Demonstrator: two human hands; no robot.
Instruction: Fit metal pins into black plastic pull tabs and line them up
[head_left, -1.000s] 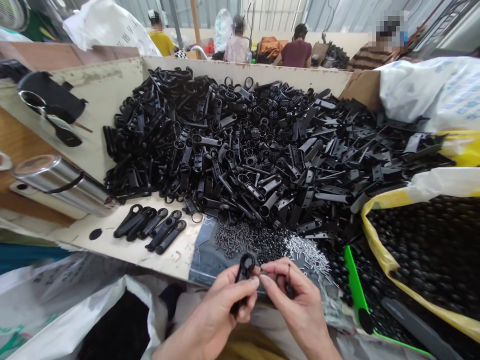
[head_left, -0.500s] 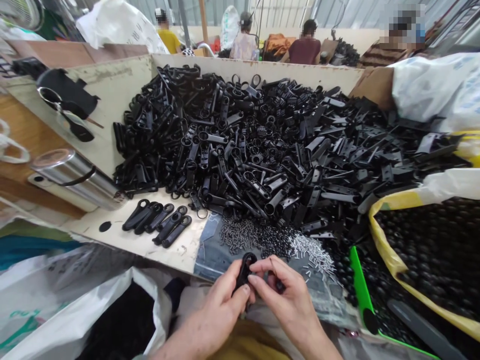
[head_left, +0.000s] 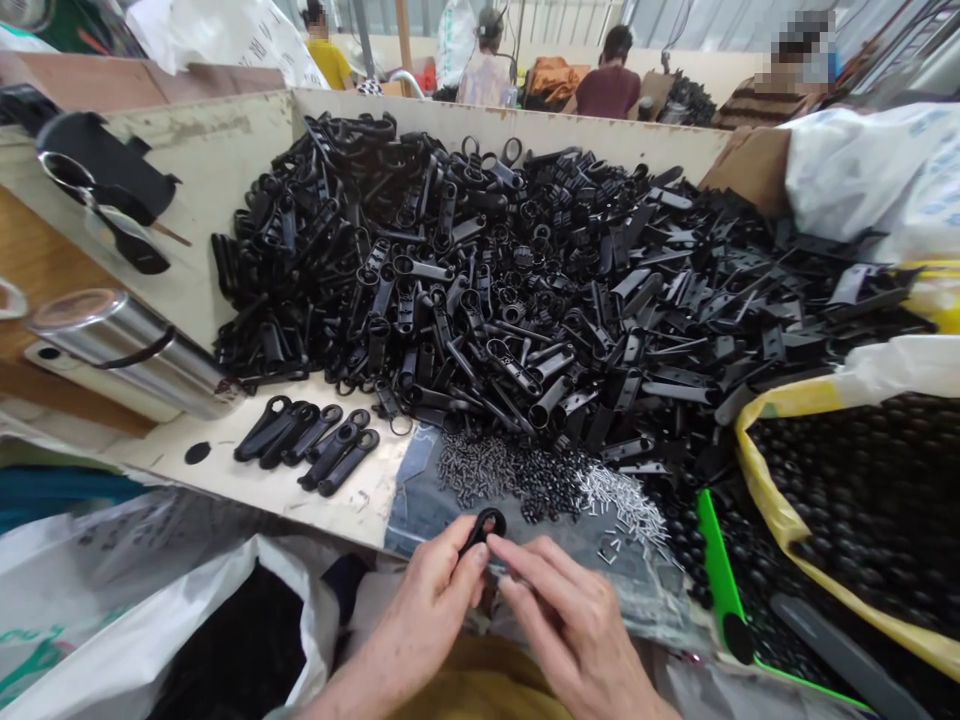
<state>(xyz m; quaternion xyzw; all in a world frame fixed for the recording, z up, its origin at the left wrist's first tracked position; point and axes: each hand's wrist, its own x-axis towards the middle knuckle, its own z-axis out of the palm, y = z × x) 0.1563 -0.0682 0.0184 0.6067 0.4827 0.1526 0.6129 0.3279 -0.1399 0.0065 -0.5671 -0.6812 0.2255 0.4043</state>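
My left hand (head_left: 435, 600) is closed around a black plastic part with a ring end (head_left: 484, 525), held at the table's front edge. My right hand (head_left: 562, 615) lies beside it, fingers extended, its fingertips touching the part just under the ring. Right behind the hands lies a spread of small dark pins (head_left: 510, 475) and shiny metal pins (head_left: 622, 500) on a grey sheet (head_left: 420, 500). A big heap of black plastic parts (head_left: 525, 290) fills the table beyond.
Several assembled black pieces (head_left: 307, 440) lie in a row at the left. A steel flask (head_left: 127, 350) lies further left. A yellow bag of black beads (head_left: 862, 490) and a green tray (head_left: 712, 580) sit on the right. A white bag (head_left: 150, 640) opens below. People sit at the back.
My right hand has flattened out from a pinch, its fingers now stretched toward the part. The part has tipped lower and the hands have sunk slightly toward me.
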